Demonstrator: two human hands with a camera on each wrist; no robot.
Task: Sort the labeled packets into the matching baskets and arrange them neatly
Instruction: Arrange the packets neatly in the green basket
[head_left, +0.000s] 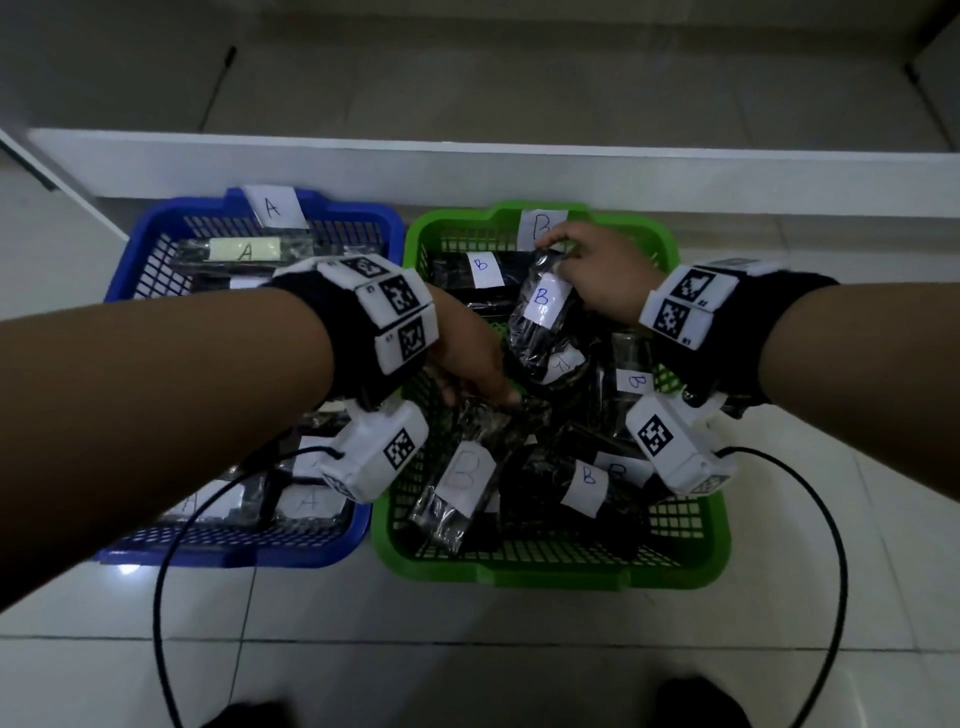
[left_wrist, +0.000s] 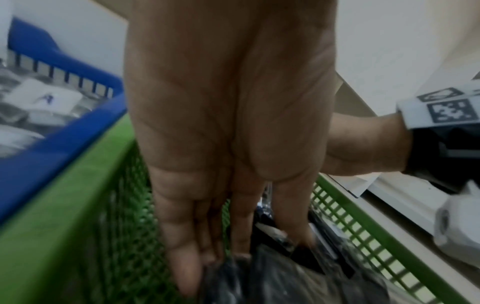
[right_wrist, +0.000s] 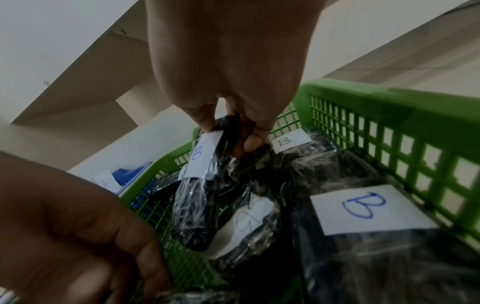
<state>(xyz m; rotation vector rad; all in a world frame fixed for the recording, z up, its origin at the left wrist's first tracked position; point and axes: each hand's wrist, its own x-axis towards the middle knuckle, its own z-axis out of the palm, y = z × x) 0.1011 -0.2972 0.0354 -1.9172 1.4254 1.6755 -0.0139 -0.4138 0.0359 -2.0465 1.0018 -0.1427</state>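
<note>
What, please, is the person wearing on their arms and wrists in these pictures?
Both forearms are bare, with no sleeves. Each wrist carries a black wristband set with white square blocks printed with black-and-white fiducial markers. A white box-shaped camera unit, also marked, hangs under the left wrist, and another hangs under the right. A thin black cable loops from each unit.

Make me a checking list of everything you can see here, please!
Surface: tiled floor, pale and shiny.
Job's things: blue basket tagged A, holding A packets; green basket tagged B, holding a loose jumble of B packets.
Clutter: nothing seen.
Hands: right hand pinches the top of a B packet; left hand reaches into the green basket, fingers straight on a black packet.
Cables: black cables loop from the wrist cameras over the floor.
Surroundings: white ledge behind the baskets.
</note>
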